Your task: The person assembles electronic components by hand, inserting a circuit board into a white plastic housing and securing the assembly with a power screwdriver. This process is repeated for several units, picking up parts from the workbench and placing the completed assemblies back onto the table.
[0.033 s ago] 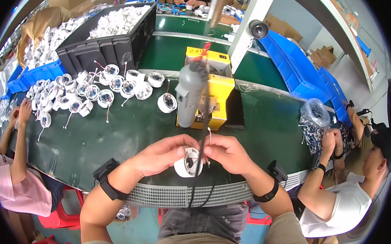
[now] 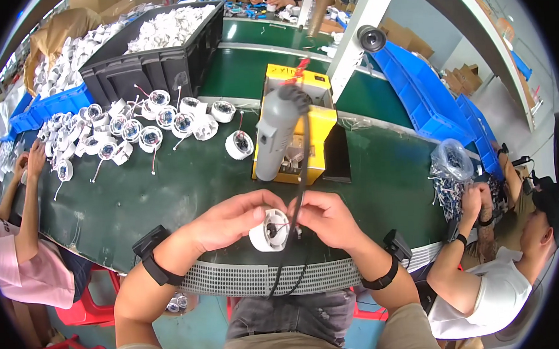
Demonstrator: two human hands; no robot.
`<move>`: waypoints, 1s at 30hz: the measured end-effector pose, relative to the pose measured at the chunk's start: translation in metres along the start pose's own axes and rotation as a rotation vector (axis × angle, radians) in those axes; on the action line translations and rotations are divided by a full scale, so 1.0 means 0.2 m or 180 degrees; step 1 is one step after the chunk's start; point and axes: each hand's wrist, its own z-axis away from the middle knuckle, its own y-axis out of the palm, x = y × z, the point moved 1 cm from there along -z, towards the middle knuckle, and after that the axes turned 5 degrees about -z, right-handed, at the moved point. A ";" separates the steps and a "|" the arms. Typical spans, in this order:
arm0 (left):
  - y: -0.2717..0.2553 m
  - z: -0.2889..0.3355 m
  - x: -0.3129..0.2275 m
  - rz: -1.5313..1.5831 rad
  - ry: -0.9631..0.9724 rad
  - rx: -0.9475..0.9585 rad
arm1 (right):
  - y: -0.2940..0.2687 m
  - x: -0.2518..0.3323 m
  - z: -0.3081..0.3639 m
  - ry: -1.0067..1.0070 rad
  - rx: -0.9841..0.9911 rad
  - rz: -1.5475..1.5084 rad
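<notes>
My left hand (image 2: 234, 221) is closed around the side of a round white plastic housing (image 2: 261, 237), its open face turned up and to the right. A dark part sits inside the housing, and thin reddish wires (image 2: 283, 225) run from it toward my right hand (image 2: 325, 216). The right thumb and fingertips are pinched together on the wires at the rim; a black cable partly hides them. Above the hands hangs a grey electric screwdriver (image 2: 278, 133) with that cable. Behind it stands a yellow box (image 2: 318, 131) with its top open.
White housings with wires (image 2: 151, 139) lie left of a black bin (image 2: 141, 74) full of white parts. Blue trays (image 2: 414, 91) stand at the right, by a plastic bag (image 2: 451, 161) and a wire pile (image 2: 448, 197). Co-workers sit on both sides.
The hanging screwdriver and its cable have swung slightly to the right. A pale wire end that stood above my right fingers no longer shows. The housing has barely shifted.
</notes>
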 end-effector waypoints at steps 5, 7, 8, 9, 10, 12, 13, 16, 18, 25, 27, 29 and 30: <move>0.02 -0.01 -0.02 0.0102 -0.0153 -0.0454 | -0.02 -0.01 0.03 -0.0296 -0.0280 0.0149; 0.02 -0.01 0.00 0.0091 -0.0113 -0.0514 | 0.01 0.01 0.02 -0.0543 -0.0442 0.0343; 0.03 -0.01 -0.02 0.0284 -0.0171 -0.0619 | 0.01 0.02 0.02 -0.0792 -0.0311 0.0862; 0.04 -0.02 -0.03 0.0475 -0.0226 -0.0726 | 0.02 0.02 0.03 -0.1038 -0.0174 0.1384; 0.04 -0.02 -0.02 0.0481 -0.0236 -0.0720 | 0.04 0.01 0.03 -0.0936 -0.0155 0.1206; 0.03 -0.03 -0.02 0.0452 -0.0306 -0.0713 | 0.04 0.00 0.03 -0.0912 -0.0167 0.1424; 0.03 -0.03 -0.01 0.0436 -0.0337 -0.0710 | 0.05 0.00 0.03 -0.0890 -0.0174 0.1650; 0.04 -0.03 0.00 0.0240 -0.0377 -0.1059 | 0.05 -0.01 0.03 -0.0729 -0.0052 0.1598; 0.05 -0.03 0.00 0.0219 -0.0392 -0.1080 | 0.05 -0.01 0.04 -0.0675 0.0024 0.1526; 0.03 -0.03 0.02 0.0259 -0.0331 -0.0873 | 0.03 0.01 0.03 -0.0506 0.0209 0.1094; 0.03 -0.03 0.02 0.0245 -0.0337 -0.0886 | 0.02 0.01 0.03 -0.0365 0.0219 0.0924; 0.02 -0.03 0.03 0.0228 -0.0349 -0.0907 | 0.02 0.00 0.03 -0.0384 0.0214 0.0977; 0.02 -0.03 0.03 0.0225 -0.0343 -0.0866 | 0.02 0.00 0.03 -0.0387 0.0213 0.0970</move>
